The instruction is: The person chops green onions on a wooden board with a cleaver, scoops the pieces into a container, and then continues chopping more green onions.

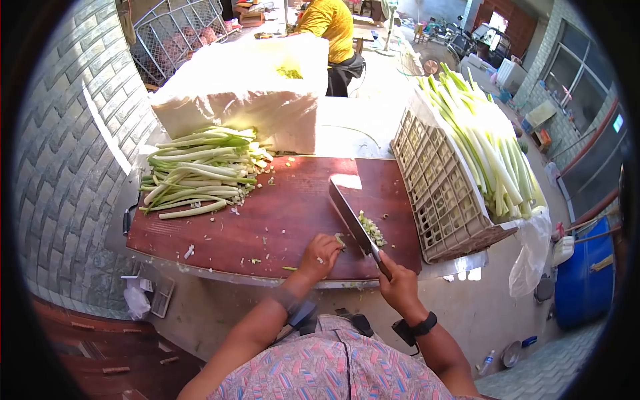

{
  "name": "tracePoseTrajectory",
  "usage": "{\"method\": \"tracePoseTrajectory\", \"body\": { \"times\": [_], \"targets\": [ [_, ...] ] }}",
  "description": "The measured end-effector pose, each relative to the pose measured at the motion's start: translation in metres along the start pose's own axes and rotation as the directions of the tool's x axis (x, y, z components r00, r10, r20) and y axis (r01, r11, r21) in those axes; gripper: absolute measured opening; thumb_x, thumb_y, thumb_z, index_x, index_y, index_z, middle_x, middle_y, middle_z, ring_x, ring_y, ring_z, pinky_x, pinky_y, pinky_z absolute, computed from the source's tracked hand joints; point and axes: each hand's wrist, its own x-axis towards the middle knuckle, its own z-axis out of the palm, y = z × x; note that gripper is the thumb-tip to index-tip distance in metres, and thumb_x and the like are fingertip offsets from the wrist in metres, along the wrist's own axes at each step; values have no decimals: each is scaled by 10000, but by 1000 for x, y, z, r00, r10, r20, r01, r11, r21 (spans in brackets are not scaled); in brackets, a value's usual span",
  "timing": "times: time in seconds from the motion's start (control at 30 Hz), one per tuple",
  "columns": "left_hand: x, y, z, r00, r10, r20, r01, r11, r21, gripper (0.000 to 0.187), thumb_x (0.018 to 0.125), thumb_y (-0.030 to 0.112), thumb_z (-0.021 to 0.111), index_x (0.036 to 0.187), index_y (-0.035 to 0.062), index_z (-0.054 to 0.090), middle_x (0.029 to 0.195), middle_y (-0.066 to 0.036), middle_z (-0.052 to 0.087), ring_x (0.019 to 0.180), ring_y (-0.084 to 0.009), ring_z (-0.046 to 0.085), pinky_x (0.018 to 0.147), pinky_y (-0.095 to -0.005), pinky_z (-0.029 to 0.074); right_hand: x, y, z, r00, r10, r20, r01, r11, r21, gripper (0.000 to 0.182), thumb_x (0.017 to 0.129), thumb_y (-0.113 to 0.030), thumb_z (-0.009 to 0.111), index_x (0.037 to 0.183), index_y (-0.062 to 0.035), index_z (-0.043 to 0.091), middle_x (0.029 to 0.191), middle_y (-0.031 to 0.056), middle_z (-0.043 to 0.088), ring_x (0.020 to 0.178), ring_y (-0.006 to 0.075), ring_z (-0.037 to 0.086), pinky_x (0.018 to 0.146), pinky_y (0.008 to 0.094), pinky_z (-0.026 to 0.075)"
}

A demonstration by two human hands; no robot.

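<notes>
My right hand is closed around the handle of a large kitchen knife. Its blade stands on edge over a red-brown board, pointing away from me. Beside the blade, on its right, lies a small heap of chopped green pieces. Left of the knife, my left hand rests on the board with bent fingers around the short end of a green stalk, mostly hidden by them. A pile of long pale green stalks lies at the board's far left, with scattered bits around it.
A plastic crate full of long green stalks leans at the board's right edge. Behind the pile stands a large white-lined box. A person in a yellow top stands beyond it. A tiled wall runs along the left.
</notes>
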Motion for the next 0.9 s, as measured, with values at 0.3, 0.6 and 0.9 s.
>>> {"method": "tracePoseTrajectory", "body": {
  "times": [0.3,0.6,0.9],
  "targets": [
    [-5,-7,6,1000,-21,1,21,999,29,114,761,49,662,873,38,646,930,-128,611,876,-345,574,756,-424,497,-32,-24,-38,983,-137,119,157,971,-181,521,806,-138,646,1310,-251,571,645,113,555,535,299,584,513,428,480],
    [-5,-4,5,1000,17,-16,-15,996,87,128,772,31,646,899,42,650,899,-136,587,848,-353,549,727,-435,483,-7,-18,7,975,-140,174,179,956,-234,549,791,-110,652,1317,-244,564,645,125,552,545,318,584,497,432,468],
    [0,0,-2,998,-61,5,61,998,28,103,750,25,672,792,33,578,839,-127,554,810,-334,558,700,-419,473,-1,-4,16,998,-55,2,55,998,-30,525,773,-102,681,1280,-207,593,667,150,593,596,350,601,579,449,490]
  ]
}}
